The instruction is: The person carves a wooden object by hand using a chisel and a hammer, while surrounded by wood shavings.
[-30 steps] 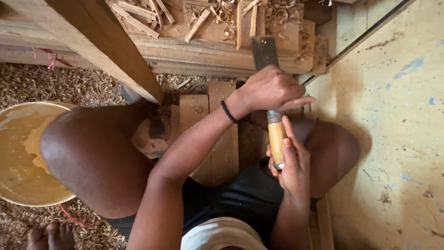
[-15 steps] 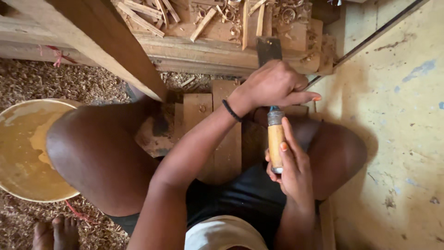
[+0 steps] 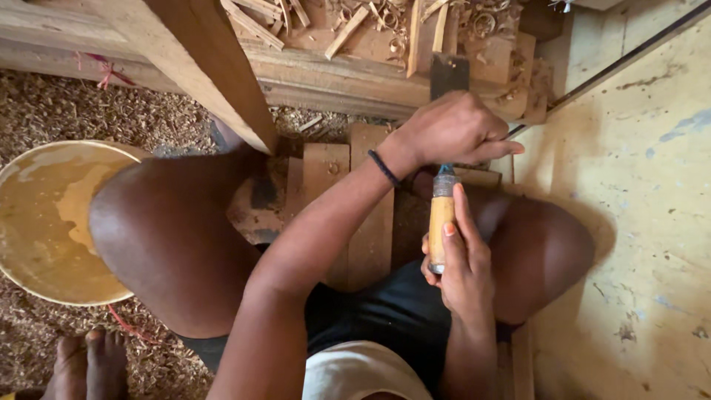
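I hold a chisel upright over a carved wooden beam [image 3: 348,81]. Its wide dark blade [image 3: 449,74] rests against the beam among wood chips [image 3: 370,18]. My left hand [image 3: 452,133], with a black band on the wrist, is closed around the shank just below the blade. Lower down, my right hand [image 3: 461,263] wraps the light wooden handle [image 3: 441,222], fingers laid along it. Both hands work between my bare knees.
A round yellow basin [image 3: 44,222] sits at the left on a floor covered in sawdust [image 3: 52,111]. A slanted timber [image 3: 215,67] crosses the upper left. Short planks [image 3: 370,244] lie under me. Bare feet [image 3: 89,363] show bottom left. A yellowish painted surface [image 3: 637,222] fills the right.
Both hands keep the same hold on the chisel. The chisel and hands sit slightly further right in view; the blade stays on the beam.
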Tool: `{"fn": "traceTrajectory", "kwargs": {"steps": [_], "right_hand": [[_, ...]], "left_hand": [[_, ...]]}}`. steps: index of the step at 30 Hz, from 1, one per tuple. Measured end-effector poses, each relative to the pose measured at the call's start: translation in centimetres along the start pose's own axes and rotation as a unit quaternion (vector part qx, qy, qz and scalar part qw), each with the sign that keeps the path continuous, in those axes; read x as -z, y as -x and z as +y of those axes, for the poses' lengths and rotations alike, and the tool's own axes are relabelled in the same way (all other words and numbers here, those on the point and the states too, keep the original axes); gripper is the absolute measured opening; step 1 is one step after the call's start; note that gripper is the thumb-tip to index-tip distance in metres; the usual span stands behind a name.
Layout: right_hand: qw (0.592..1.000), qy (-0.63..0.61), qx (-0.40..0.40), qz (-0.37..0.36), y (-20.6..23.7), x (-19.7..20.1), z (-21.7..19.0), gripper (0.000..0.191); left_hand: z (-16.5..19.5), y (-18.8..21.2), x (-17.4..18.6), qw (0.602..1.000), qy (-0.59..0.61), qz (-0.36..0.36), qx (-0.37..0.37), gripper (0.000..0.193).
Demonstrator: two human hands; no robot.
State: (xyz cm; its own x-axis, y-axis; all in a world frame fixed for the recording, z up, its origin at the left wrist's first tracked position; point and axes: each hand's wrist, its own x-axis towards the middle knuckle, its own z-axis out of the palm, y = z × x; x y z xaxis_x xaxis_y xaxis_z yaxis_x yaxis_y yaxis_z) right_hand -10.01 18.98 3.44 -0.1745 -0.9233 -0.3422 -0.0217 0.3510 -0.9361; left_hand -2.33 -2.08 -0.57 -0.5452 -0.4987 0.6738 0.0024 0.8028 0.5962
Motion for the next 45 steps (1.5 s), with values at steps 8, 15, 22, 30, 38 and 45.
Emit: {"fn": "traceTrajectory", "kwargs": {"steps": [8,15,22,30,38,45], "right_hand": [[1.000,0.001,-0.009,0.016,-1.2,-0.3,1.3,0.059],[0.999,-0.043,-0.002,0.010,-5.1,0.1,1.0,0.064],[0.999,-0.040,0.006,0.007,-7.3,-0.2,0.4,0.068],[0.996,-0.071,0.047,0.026,-7.8,0.0,1.4,0.067],[0.956,-0.286,0.060,-0.043,-8.4,0.7,3.8,0.075],[0.934,-0.344,0.061,-0.078,-7.5,2.1,3.4,0.083]], "left_hand": [[-1.7,0.3,-0.7,1.000,-0.001,-0.007,0.004,0.050],[-5.7,-2.5,-1.3,0.999,-0.031,-0.033,0.012,0.044],[-8.2,-3.1,-1.3,0.998,-0.053,-0.023,0.009,0.034],[-7.4,-3.5,-1.0,0.994,-0.092,-0.033,-0.041,0.023],[-5.9,-2.7,-1.5,0.972,-0.215,-0.018,-0.092,0.034],[-4.1,-3.7,-2.6,0.978,-0.192,0.026,-0.071,0.041]]}}
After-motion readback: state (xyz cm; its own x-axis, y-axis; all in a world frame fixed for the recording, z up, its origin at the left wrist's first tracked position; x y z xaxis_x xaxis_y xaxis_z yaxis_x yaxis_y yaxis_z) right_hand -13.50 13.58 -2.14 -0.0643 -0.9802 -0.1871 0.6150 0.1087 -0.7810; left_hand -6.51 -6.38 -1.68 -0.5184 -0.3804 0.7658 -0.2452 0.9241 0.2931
